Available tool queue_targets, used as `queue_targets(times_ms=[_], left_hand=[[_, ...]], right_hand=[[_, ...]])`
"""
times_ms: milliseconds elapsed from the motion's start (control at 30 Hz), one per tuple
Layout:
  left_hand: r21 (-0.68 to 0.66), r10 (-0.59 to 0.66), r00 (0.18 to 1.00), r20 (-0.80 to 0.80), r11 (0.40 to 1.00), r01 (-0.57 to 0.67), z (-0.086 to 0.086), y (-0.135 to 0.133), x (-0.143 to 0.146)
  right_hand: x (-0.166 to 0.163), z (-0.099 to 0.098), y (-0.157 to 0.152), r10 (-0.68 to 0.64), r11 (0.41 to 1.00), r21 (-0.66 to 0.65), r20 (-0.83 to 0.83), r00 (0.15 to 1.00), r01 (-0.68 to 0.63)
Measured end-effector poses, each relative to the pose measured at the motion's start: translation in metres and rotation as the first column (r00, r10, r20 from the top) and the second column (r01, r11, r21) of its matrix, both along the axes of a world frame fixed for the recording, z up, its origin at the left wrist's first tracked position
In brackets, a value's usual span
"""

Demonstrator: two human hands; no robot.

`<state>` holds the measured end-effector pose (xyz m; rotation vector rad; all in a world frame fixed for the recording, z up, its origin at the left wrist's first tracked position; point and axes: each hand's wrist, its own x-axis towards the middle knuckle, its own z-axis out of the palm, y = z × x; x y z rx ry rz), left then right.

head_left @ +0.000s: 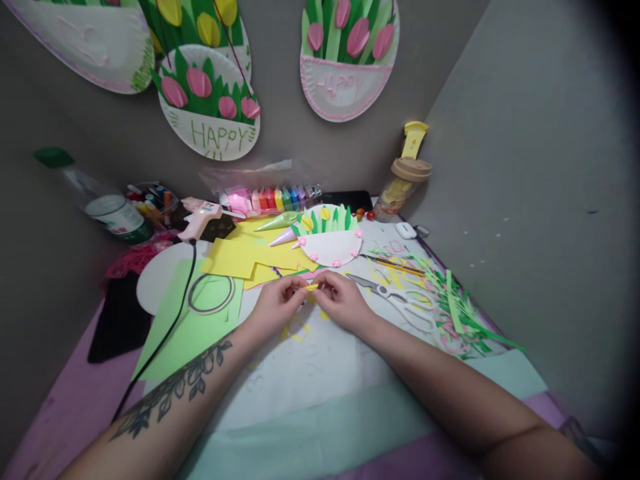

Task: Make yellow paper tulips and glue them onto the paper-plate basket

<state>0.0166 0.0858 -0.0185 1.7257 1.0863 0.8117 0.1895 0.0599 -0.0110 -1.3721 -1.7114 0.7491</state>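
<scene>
Both hands meet over the middle of the table, fingers pinched on a small yellow paper piece [312,287]. My left hand [280,298] grips its left end and my right hand [341,300] its right end. The fingers hide part of the paper, so its full shape does not show. Just beyond them lies a paper-plate basket [331,248] with yellow paper tulips, green paper leaves and pink flower shapes along its edge. White-handled scissors [395,297] rest to the right of my right hand. Yellow paper scraps [296,330] lie below the hands.
Yellow sheets [230,257], green paper [170,327] and a tape roll [231,293] lie left. A pink glue gun [200,220] trails its black cord [173,327] across the table. Green paper strips [455,307] pile up right. A bottle [117,217] and a lidded cup [400,187] stand behind.
</scene>
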Motion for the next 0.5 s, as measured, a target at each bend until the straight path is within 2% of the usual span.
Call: queue_targets(times_ms=[233,367,500], left_hand=[[-0.056,0.015,0.999,0.03,0.998,-0.014,0.0044,-0.0015,0.002],[0.043,0.031,0.999,-0.043,0.999,-0.03,0.0063,-0.0041,0.0042],[0.143,0.01,0.992,-0.128,0.99,0.008,0.0088,-0.0055,0.0051]], right_hand=[[-0.0004,-0.0015,-0.001,0.002,1.0,-0.005,0.029,1.0,-0.002],[-0.0033,-0.0033,-0.0012,0.021,1.0,0.004,0.043,0.999,-0.021],[-0.0059,-0.0022,-0.0005,0.023,1.0,-0.007,0.022,0.999,-0.023]])
